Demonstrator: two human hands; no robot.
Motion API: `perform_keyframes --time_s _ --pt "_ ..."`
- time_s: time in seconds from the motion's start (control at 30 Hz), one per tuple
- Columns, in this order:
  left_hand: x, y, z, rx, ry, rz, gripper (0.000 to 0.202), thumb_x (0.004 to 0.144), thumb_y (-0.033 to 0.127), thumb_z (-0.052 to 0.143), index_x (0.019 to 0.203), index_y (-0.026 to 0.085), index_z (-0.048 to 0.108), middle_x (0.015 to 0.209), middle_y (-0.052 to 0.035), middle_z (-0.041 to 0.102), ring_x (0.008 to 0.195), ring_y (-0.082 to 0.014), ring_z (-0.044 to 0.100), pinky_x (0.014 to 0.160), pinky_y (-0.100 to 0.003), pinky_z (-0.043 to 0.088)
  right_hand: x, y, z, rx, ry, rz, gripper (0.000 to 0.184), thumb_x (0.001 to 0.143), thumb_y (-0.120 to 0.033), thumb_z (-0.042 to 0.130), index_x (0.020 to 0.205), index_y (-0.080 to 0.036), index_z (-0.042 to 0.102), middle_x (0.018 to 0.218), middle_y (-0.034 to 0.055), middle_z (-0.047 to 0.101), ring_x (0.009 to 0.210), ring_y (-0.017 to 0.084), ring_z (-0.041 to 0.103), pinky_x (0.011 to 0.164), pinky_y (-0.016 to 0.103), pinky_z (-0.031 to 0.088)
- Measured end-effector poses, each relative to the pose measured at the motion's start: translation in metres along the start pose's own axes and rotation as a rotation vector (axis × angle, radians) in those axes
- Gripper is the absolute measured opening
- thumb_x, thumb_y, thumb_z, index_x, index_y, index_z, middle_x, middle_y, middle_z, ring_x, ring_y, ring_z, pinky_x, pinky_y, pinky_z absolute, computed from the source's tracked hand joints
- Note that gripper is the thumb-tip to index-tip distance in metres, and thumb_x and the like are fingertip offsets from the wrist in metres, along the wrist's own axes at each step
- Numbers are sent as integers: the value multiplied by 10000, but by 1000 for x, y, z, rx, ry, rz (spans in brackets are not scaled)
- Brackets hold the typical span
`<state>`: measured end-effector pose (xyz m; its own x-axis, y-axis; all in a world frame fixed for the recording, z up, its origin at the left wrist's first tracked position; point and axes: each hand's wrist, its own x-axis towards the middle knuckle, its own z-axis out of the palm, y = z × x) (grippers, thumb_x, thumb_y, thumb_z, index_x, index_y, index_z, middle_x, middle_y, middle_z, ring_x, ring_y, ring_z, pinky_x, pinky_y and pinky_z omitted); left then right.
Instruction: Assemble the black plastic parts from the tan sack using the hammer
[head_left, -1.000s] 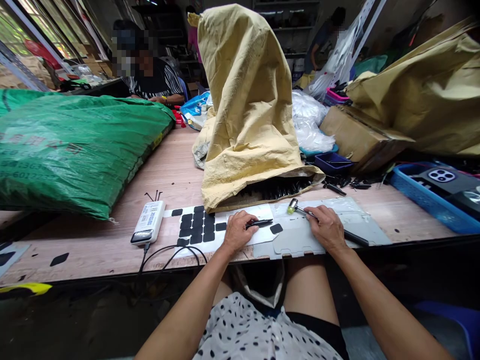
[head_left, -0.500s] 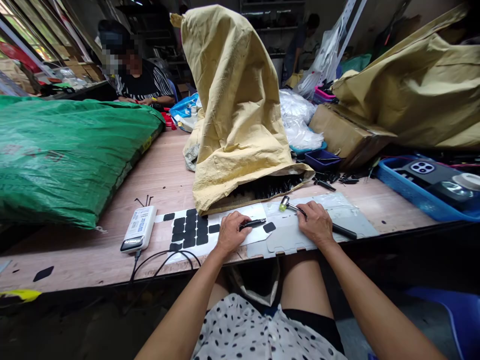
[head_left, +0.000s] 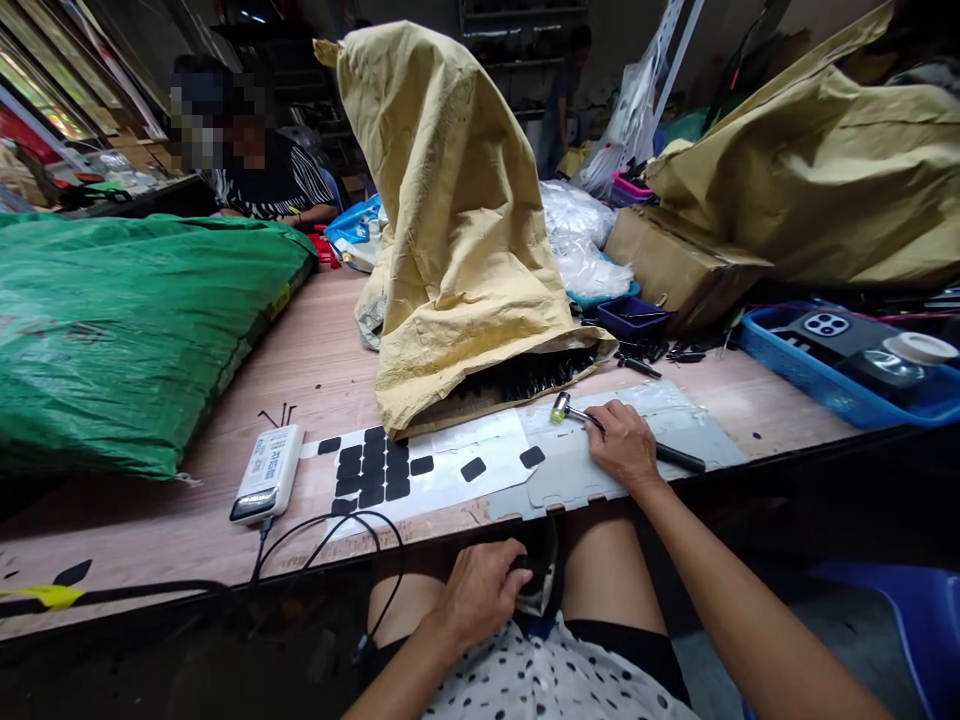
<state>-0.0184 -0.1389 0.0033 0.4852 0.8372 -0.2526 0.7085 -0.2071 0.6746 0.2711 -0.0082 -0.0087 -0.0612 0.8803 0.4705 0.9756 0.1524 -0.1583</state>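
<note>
My right hand (head_left: 621, 444) rests on the table edge, closed around the handle of a small hammer (head_left: 571, 411) with a metal head and a black grip. My left hand (head_left: 480, 590) has dropped below the table edge to my lap, fingers curled on a dark item at the mouth of a bag (head_left: 541, 580) between my knees; I cannot make out what it holds. On the table lies a white backing sheet (head_left: 457, 465) with several black foam pads (head_left: 373, 466) stuck on it, beside a grey plastic sheet (head_left: 675, 430).
A white power bank (head_left: 268, 473) with a black cable lies left of the sheet. A tall tan paper sack (head_left: 457, 220) stands behind, a green sack (head_left: 135, 320) at left, a blue tray (head_left: 832, 370) with phone cases at right. Another person sits at the far left.
My left hand left the backing sheet and moved down under the table edge to the bag on my lap, taking the thin black piece it held. The view shifted left.
</note>
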Motion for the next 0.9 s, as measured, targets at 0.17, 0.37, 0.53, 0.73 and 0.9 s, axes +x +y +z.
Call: perform_keyframes --time_s 0.17,0.37,0.53,0.73,0.9 --pt "7 -11 9 71 -42 -105 279 886 298 602 1149 281 696 929 -44 761 898 -261 710 764 -335 505 0 -1 0 6 12 5 198 917 -252 543 1026 -211 703 927 71 615 892 231 506 774 339 352" --pt "57 36 -62 26 284 124 251 941 337 582 1137 243 709 946 -48 733 843 -209 669 808 -334 521 -1 0 2 3 13 8 200 913 -258 544 1022 -211 706 931 71 613 887 229 497 771 339 344" --pt "151 47 -126 393 617 245 206 903 259 629 1072 256 747 1482 -87 514 1434 -367 353 1183 -576 269 -1 0 2 17 20 0 195 903 -256 551 1025 -216 698 922 66 608 870 225 488 770 337 343" --pt "230 -8 -193 682 596 148 309 938 282 526 1175 226 717 1568 -84 444 1532 -325 224 1246 -562 129 -1 1 1 30 12 -10 189 895 -247 555 1025 -220 689 917 67 604 877 231 489 779 345 353" --pt "239 -56 -246 801 623 -24 431 938 230 421 1312 188 631 1523 -121 481 1524 -307 243 1217 -515 195 0 2 1 37 -7 -3 189 898 -251 552 1030 -224 684 925 69 607 889 237 497 783 349 352"
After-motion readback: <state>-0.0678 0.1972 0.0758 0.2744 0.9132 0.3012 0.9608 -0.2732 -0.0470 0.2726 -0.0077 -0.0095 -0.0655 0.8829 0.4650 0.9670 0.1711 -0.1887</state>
